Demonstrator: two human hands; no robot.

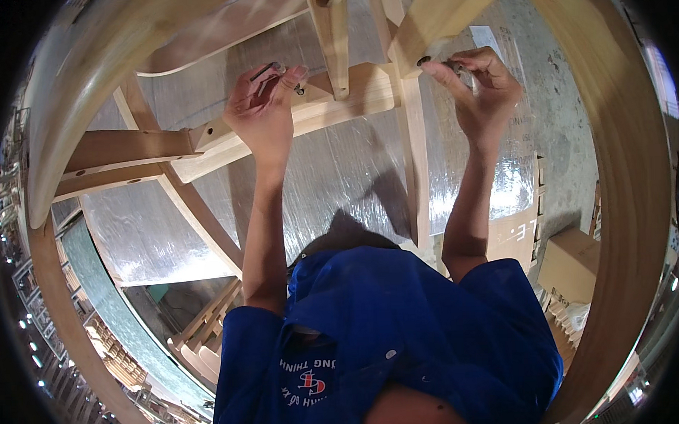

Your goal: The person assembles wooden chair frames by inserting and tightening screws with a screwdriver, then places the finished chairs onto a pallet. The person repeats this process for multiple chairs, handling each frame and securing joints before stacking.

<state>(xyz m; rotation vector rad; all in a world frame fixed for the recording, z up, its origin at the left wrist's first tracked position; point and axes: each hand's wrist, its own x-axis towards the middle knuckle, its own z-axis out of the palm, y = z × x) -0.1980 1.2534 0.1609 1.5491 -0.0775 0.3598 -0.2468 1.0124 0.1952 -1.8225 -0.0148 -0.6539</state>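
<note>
Left hand (260, 117), fingers curled round a dark bent rod (261, 70); right hand (488, 91) pinches a small metal piece (453, 66) beside the wooden frame (445, 21)!

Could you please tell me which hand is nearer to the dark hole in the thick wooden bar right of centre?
Right. The right hand is just beside the dark hole, on its right; the left hand, holding a hex key, is farther away to its left.
</note>
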